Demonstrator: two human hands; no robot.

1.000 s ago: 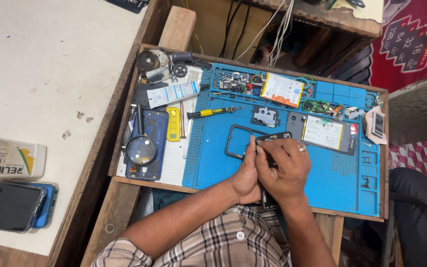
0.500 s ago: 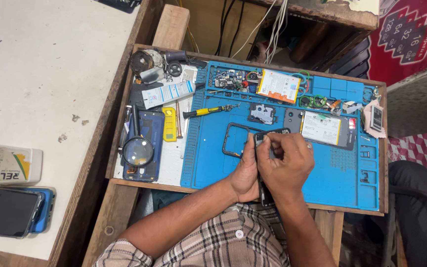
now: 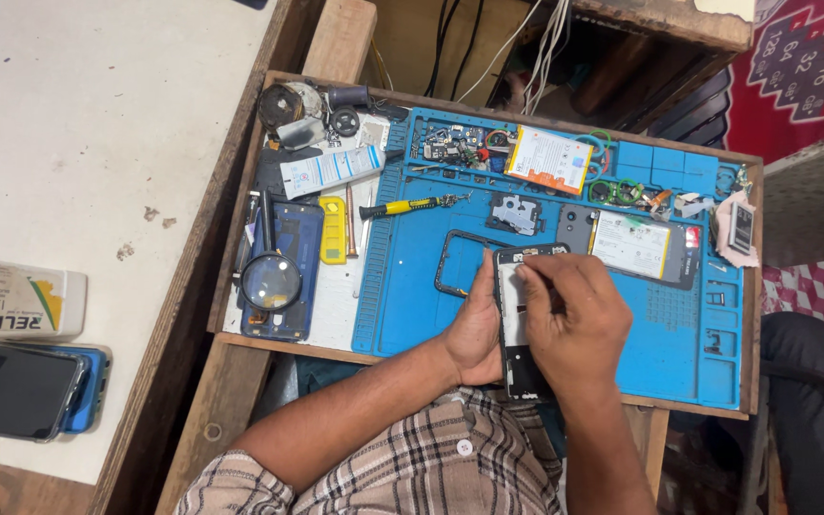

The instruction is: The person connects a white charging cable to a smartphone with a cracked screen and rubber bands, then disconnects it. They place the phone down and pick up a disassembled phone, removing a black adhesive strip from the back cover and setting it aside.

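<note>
Your left hand (image 3: 477,329) gripped the side of the opened phone (image 3: 519,324), held upright just above the near edge of the blue mat (image 3: 412,286), while your right hand (image 3: 569,324) pressed closed fingertips onto its upper inside

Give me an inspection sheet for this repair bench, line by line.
Surface: blue work mat in a wooden tray.
Job's things: opened phone frame, held upright over the mat.
Clutter: yellow-handled screwdriver, magnifying glass, white tube, two batteries, loose black bezel.
Grippers: left hand grips the frame's edge; right hand presses on its top.
Cables: white and black wires behind the tray.
Surroundings: white table with a phone and a box.
</note>
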